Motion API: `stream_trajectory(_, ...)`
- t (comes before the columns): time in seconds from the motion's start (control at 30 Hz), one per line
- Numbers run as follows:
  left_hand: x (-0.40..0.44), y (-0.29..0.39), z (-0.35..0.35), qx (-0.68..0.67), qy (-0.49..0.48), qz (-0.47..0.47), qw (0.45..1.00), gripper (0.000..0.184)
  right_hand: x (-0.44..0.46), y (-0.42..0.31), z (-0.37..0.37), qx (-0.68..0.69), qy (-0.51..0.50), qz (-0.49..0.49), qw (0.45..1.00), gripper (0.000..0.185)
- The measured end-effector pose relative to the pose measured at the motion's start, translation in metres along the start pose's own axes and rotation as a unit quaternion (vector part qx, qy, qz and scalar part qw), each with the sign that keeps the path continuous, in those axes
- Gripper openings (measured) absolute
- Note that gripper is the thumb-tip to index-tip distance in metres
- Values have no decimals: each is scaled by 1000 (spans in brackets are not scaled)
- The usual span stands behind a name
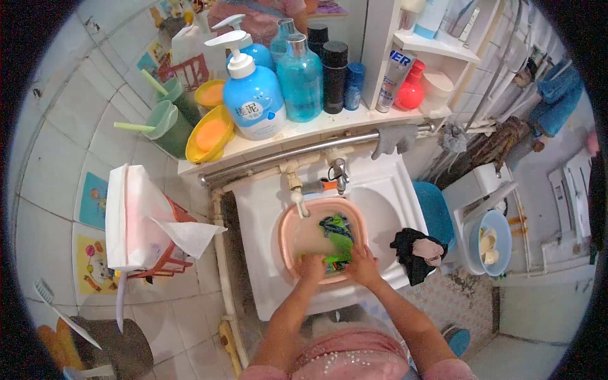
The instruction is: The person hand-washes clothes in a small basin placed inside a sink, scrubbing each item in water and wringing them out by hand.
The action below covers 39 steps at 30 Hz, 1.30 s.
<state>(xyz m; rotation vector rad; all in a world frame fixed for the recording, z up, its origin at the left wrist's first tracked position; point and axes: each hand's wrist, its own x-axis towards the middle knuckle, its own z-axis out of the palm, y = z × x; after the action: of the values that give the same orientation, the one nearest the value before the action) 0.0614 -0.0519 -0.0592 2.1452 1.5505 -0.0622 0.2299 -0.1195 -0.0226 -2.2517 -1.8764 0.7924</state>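
A pink basin [284, 235] of cloudy water sits in the white sink [259, 278]. Green and dark patterned cloth [340, 237] lies partly under the water, towards the basin's right side. My left hand [310, 268] is at the basin's lower left, touching the green cloth's edge; its fingers are partly in the water and hidden. At the lower right rim is my right hand [363, 266], beside the cloth, with its fingers apart and its palm side hidden. Above the basin are a pale tap pipe [296, 190] and a metal tap [339, 175].
A shelf [278, 147] behind the sink holds a blue pump bottle [253, 95], a teal bottle [300, 79] and a yellow soap dish [211, 134]. Black cloth [411, 259] hangs over the sink's right edge. Tissues [136, 218] are at left, a blue basin [500, 244] at right.
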Motion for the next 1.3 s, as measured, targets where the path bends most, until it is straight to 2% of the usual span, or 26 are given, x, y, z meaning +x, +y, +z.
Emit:
stream_trajectory(0.03,3,3,-15,-100,-9,-4,995,20,2,0,-1,2,2,-3,1000,63)
stream_trajectory(0.07,8,3,-21,-98,-6,-4,995,20,4,2,-1,-12,1,-17,1000,62)
stream_trajectory(0.13,17,3,-35,-255,24,76,964,23,11,8,4,-25,4,-34,999,61)
stream_trajectory(0.23,17,16,-74,-357,-6,103,928,24,30,13,13,84,68,-37,993,76)
stream_trajectory(0.27,16,17,-83,-357,40,203,911,28,38,13,11,188,88,-66,976,72)
stream_trajectory(0.3,15,20,-93,-355,45,205,911,28,45,8,1,289,107,-95,947,69)
stream_trajectory(0.33,13,23,-102,-368,69,261,890,27,48,3,-7,288,109,-100,946,69)
stream_trajectory(0.37,11,26,-112,-379,93,316,865,26,50,-1,-16,253,139,-171,942,58)
stream_trajectory(0.4,2,33,-132,-377,98,317,865,26,52,-6,-26,217,169,-240,931,48)
stream_trajectory(0.43,-11,41,-158,-393,37,244,886,24,55,-9,-32,215,170,-245,930,48)
stream_trajectory(0.47,-19,44,-173,-406,-24,169,898,22,58,-10,-37,258,136,-223,930,37)
stream_trajectory(0.5,-20,40,-178,-406,-20,169,898,22,59,-13,-45,300,101,-201,927,27)
stream_trajectory(0.57,-21,31,-185,-445,-7,111,889,22,59,-15,-59,325,94,-171,925,24)
stream_trajectory(0.6,-14,18,-174,-395,76,175,899,23,57,-17,-66,351,86,-137,922,22)
stream_trajectory(0.73,-2,-7,-151,-442,95,157,878,29,52,-19,-80,376,107,-115,913,12)
stream_trajectory(0.8,-4,-8,-147,-258,260,237,900,36,51,-17,-80,400,110,-129,901,10)
stream_trajectory(0.83,-6,-11,-144,-259,261,236,900,36,50,-16,-80,399,109,-129,901,10)
stream_trajectory(0.9,-10,-23,-138,-313,151,148,926,38,47,-15,-78,470,124,-113,867,12)
stream_trajectory(0.93,-9,-32,-138,-314,150,147,926,38,46,-13,-78,469,123,-112,867,12)
stream_trajectory(1.0,-9,-51,-136,-239,18,121,963,33,44,-10,-77,596,103,-74,793,13)
stream_trajectory(1.03,-8,-57,-133,-239,18,119,963,33,42,-10,-77,596,101,-73,793,13)
stream_trajectory(1.1,-8,-66,-124,-244,-10,62,968,28,39,-8,-79,690,80,4,720,15)
stream_trajectory(1.13,-8,-68,-114,-244,-11,61,968,28,40,-2,-75,690,79,5,720,15)
stream_trajectory(1.2,-8,-66,-96,-461,10,44,886,26,42,11,-66,509,21,50,859,27)
stream_trajectory(1.23,-10,-55,-98,-461,8,42,886,26,42,14,-62,509,20,52,859,27)
stream_trajectory(1.3,-14,-27,-102,-588,87,22,804,26,40,18,-55,215,-73,32,973,43)
